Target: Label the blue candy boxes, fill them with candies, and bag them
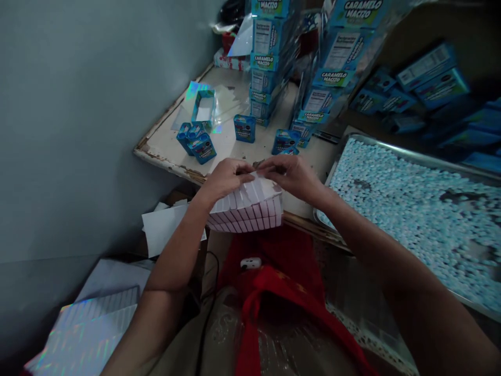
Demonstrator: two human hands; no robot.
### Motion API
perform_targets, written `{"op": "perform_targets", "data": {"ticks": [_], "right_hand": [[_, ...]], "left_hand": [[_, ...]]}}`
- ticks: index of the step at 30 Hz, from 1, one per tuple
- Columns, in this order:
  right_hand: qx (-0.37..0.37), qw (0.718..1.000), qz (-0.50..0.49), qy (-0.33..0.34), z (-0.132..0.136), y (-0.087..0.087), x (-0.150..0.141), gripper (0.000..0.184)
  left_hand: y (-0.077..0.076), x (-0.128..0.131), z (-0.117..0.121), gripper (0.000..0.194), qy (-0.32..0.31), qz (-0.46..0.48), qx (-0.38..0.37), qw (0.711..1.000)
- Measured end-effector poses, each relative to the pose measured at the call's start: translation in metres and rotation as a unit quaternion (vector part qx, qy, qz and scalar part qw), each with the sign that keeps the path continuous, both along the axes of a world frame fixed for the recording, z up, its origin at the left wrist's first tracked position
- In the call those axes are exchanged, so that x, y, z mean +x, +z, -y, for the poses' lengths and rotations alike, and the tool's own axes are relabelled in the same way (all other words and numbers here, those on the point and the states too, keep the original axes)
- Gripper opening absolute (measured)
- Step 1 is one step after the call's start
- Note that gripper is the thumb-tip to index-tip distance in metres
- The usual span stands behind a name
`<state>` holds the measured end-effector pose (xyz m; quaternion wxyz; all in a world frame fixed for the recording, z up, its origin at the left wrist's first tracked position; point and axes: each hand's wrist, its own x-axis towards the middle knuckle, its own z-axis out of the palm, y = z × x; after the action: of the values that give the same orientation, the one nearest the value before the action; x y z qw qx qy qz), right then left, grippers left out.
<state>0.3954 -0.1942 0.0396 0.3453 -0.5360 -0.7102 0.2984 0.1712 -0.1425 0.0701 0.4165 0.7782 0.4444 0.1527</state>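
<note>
A bent white sheet with rows of pale rectangles split by dark reddish lines (246, 211), much like a sheet of stickers, hangs over the table's front edge. My left hand (229, 180) pinches its upper edge. Fingers of my right hand (295, 175) are closed at the same edge, close to the left fingertips; whatever lies between them is too small to make out. Just beyond my hands stand small blue candy boxes: one in the middle (245, 129), a group on the left (201, 146) and a couple on the right (285, 141).
Tall plastic-wrapped stacks of blue "Caramelo Macizo" boxes (264, 62) rise at the back. An opened blue tray box (203, 108) lies on shiny sheets. At right, a metal tray (370, 140) holds many pale-blue candies. More printed sheets (94, 324) lie low on the left, beside the wall.
</note>
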Motion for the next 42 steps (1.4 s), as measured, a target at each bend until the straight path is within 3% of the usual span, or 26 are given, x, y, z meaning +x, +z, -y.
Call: {"op": "perform_targets", "data": {"ticks": [2, 5, 8, 13, 19, 24, 29, 31, 33, 34, 37, 42], "right_hand": [[0.079, 0.986, 0.146, 0.009, 0.007, 0.004, -0.004, 0.025], [0.169, 0.936, 0.31, 0.002, 0.018, 0.002, -0.009, 0.032], [0.214, 0.911, 0.352, -0.003, 0.027, -0.01, -0.011, 0.037], [0.23, 0.908, 0.348, -0.041, 0.031, -0.026, -0.013, 0.032], [0.174, 0.952, 0.246, -0.051, 0.024, -0.024, -0.013, 0.019], [0.103, 0.99, 0.074, -0.063, 0.038, -0.001, -0.007, 0.016], [0.025, 0.976, -0.163, -0.142, 0.033, 0.034, 0.031, 0.017], [-0.004, 0.962, -0.223, -0.154, 0.021, 0.045, 0.05, 0.017], [-0.014, 0.957, -0.243, -0.156, 0.008, 0.053, 0.066, 0.015], [-0.013, 0.958, -0.242, -0.156, 0.002, 0.056, 0.073, 0.014], [-0.002, 0.963, -0.226, -0.149, -0.008, 0.065, 0.088, 0.012], [0.024, 0.951, -0.255, -0.174, -0.015, 0.066, 0.109, 0.011]], "left_hand": [[-0.002, 0.002, 0.0, 0.017, 0.009, 0.001, 0.0, 1.0], [-0.006, 0.006, -0.003, 0.014, 0.028, -0.001, -0.001, 1.0], [-0.011, 0.009, -0.006, 0.011, 0.048, -0.002, -0.014, 0.999], [-0.014, 0.011, -0.009, 0.012, 0.061, -0.012, -0.005, 0.998], [-0.013, 0.011, -0.01, 0.011, 0.047, -0.062, 0.038, 0.996], [-0.022, 0.01, -0.023, 0.015, 0.043, -0.083, 0.099, 0.991], [-0.033, 0.017, -0.057, 0.022, 0.017, -0.003, 0.092, 0.996], [-0.034, 0.028, -0.074, 0.033, 0.038, 0.008, 0.112, 0.993], [-0.033, 0.046, -0.092, 0.027, 0.036, 0.0, 0.144, 0.989], [-0.032, 0.057, -0.101, 0.025, 0.023, -0.014, 0.159, 0.987], [-0.026, 0.095, -0.125, 0.046, -0.04, -0.094, 0.19, 0.977], [-0.027, 0.141, -0.157, 0.034, -0.093, -0.167, 0.185, 0.964]]}}
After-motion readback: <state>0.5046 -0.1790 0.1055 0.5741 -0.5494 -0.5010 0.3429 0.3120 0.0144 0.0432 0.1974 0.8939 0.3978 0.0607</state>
